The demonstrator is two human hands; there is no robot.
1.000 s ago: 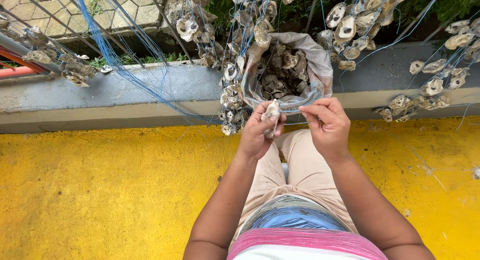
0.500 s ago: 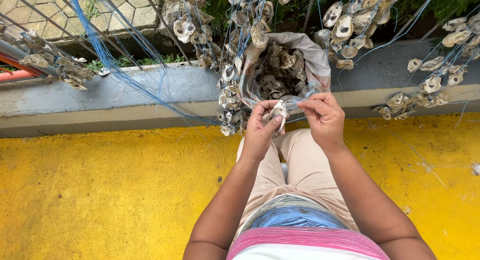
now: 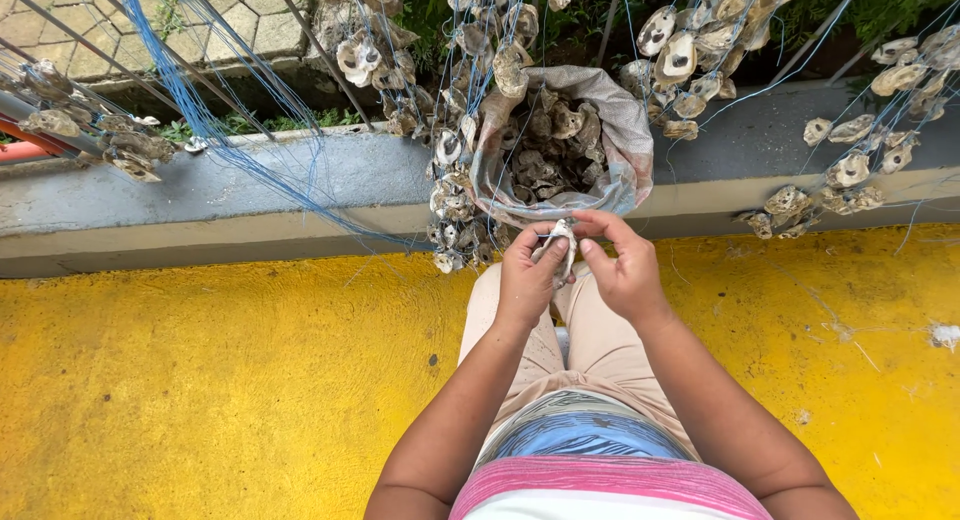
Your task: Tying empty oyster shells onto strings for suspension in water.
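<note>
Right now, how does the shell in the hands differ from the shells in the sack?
The shell is single, pinched between the left hand and right hand; the sack shells lie piled loose in the sack. The held shell looks pale whitish; the sack shells look darker grey-brown. Both are rough and irregular.

Open grey sack [image 3: 620, 130] of shells

Floor [image 3: 200, 380]: concrete, painted yellow, scuffed, few white flecks at right.
Kerb [image 3: 200, 185]: grey concrete, cream lower edge, runs across frame above floor.
Paving [image 3: 235, 20]: stone blocks w/ grass in joints, top left.
Plants [image 3: 880, 5]: green, top right.
Pipe [image 3: 30, 150]: orange, far left.
Light: daylight, soft, outdoors.
</note>
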